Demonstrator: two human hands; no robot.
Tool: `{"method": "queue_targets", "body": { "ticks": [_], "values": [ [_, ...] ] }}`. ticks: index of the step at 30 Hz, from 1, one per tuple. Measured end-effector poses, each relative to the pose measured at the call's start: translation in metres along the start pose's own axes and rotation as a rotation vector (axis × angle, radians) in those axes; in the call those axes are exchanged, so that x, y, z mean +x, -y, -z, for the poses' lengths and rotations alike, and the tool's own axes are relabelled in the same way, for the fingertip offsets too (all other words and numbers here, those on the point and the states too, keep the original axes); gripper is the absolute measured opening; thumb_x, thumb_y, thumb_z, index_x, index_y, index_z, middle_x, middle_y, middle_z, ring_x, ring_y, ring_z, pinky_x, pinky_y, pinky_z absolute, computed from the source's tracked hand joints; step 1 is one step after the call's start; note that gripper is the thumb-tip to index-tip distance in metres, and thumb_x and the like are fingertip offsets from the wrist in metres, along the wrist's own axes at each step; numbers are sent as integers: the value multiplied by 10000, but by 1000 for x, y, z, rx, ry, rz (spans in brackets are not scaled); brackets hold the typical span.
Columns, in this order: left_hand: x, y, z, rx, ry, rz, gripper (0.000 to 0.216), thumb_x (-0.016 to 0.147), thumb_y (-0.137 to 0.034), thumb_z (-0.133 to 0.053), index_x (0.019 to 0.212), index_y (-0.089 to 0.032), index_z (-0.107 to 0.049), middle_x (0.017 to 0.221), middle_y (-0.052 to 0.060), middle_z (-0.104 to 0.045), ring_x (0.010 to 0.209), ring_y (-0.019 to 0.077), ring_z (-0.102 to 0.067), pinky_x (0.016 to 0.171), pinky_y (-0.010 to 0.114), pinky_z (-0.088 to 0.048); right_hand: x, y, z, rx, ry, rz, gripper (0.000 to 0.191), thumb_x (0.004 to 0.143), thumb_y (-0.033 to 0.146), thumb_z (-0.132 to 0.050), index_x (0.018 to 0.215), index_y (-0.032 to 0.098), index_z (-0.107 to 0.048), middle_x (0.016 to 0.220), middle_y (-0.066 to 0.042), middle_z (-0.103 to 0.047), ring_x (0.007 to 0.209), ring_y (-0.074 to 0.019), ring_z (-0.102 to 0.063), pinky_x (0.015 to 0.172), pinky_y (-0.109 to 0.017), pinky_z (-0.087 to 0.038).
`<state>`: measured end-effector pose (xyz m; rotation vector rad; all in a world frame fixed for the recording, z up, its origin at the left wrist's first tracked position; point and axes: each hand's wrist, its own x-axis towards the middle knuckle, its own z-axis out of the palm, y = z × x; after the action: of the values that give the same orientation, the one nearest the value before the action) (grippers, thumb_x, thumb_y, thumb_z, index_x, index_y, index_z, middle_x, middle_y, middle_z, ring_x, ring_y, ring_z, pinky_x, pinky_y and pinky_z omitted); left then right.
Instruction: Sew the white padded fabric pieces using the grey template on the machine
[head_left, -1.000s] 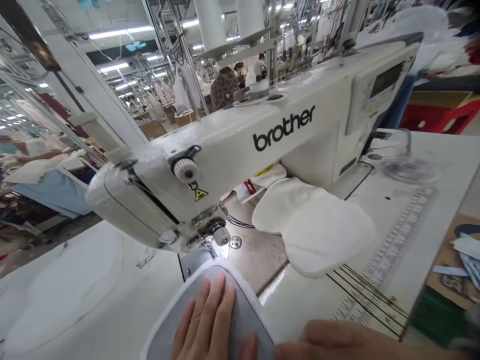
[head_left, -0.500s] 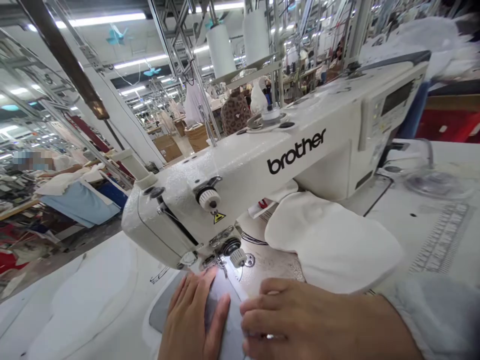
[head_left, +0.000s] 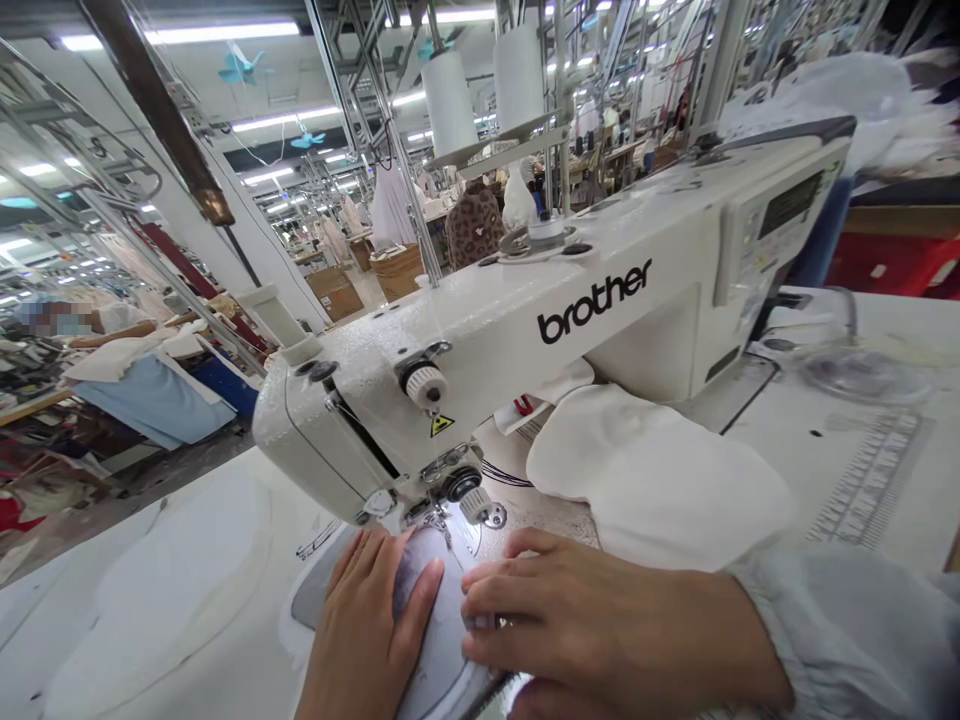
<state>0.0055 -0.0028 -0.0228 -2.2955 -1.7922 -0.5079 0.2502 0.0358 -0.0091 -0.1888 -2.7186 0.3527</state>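
A grey fabric panel with a white edge lies flat on the table, its far end at the presser foot of a white Brother sewing machine. The left hand rests on the left part of the panel. Its fingers are slightly spread, lie flat and point toward the presser foot, with no pinch seen. The right hand lies across the panel from the right, just beside the left hand and not touching it. Its fingers are pressed together on the panel (whether they pinch the edge cannot be told from this angle). A grey-blue gathered sleeve covers the right wrist.

A padded white fabric piece sits right of the presser foot, under the machine arm and near the right hand. A large white fabric panel lies on the left of the table. A printed ruler scale is marked on the table at right. Two white thread cones stand on a stand above the machine. Beyond the machine sits a person in a leopard-print top; a second person works over blue cloth at far left.
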Motion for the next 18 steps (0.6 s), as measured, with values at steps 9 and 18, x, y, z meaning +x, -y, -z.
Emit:
{"method": "queue_targets", "body": {
  "ticks": [9,18],
  "values": [
    [-1,0,-3,-23,-63,-43,316,933,-459,-463,1074,-230,-630,952,52,-718,915,233,-695,781,399,-583,0,2,1,-12,30,-15,290,1002,330,-518,1202,131,-584,1193,-71,-641,1147,-181,-542,1001,-338,-316],
    [-2,4,-4,-137,-78,-167,196,928,-308,-544,1095,-333,-641,1136,-22,-702,1055,159,-671,905,304,-565,0,1,0,-33,46,-23,290,1001,341,-521,1211,148,-575,1186,-62,-645,1135,-190,-539,979,-351,-301]
  ]
}}
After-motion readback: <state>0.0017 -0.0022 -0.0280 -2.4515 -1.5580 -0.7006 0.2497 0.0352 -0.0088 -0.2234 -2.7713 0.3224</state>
